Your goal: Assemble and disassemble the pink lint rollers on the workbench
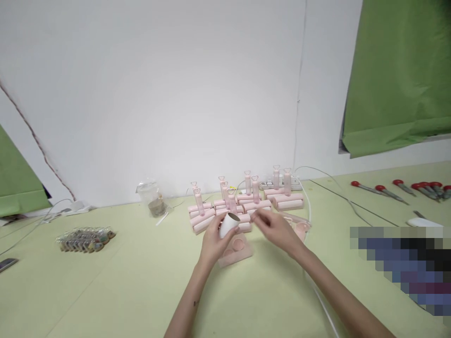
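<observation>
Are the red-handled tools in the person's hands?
No, the red-handled tools lie far off on the table, and the left hand holds a white tube.

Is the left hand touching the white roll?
Touching. The head view shows the left hand with its fingers wrapped around the white roll, holding it up above the table.

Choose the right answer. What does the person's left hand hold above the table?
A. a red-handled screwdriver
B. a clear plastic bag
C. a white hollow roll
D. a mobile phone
C: the left hand grips a white hollow roll, its open end showing, just in front of the pink rolls.
</observation>
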The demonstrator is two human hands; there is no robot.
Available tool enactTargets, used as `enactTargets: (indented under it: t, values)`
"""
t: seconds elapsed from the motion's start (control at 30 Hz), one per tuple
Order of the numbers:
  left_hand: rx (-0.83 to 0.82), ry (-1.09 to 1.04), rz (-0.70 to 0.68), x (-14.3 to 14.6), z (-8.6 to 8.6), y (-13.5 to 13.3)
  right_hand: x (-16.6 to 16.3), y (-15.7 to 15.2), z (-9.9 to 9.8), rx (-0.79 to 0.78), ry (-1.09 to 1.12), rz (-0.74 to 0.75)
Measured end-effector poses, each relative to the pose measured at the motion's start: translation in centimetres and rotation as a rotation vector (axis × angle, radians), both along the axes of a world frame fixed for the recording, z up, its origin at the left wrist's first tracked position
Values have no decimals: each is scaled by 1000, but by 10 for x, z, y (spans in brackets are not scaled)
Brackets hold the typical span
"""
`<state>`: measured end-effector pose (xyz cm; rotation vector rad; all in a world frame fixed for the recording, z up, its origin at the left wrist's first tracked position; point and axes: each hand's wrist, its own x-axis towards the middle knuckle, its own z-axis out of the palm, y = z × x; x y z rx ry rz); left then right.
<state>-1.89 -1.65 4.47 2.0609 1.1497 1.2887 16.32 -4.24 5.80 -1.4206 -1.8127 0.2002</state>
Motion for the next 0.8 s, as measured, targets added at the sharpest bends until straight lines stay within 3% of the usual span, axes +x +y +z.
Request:
enactTargets:
  t: [0.13,0.23,0.37,0.43,0.53,0.63,0.8]
  values:
    - [-43,-187,161,-5,-17,3,-16,6,-24,-135,-193,118]
    - [-80,-177,134,-6,-23,3,-24,6,-34,-179,-240,129]
    - [-63,-105,65,-7,-22,1,-20,7,-31,-205,-216,75]
    - [22,19,35,-6,-21,0,-14,10,-25,-180,-152,10]
    - [122,386,13,-1,-22,0,-3,13,-16,-122,-36,-92]
    - [71,661,-26,4,-28,-4,3,14,-13,-84,36,-137]
    - [31,717,-20,-25,-36,-14,2,18,-19,-81,31,-133]
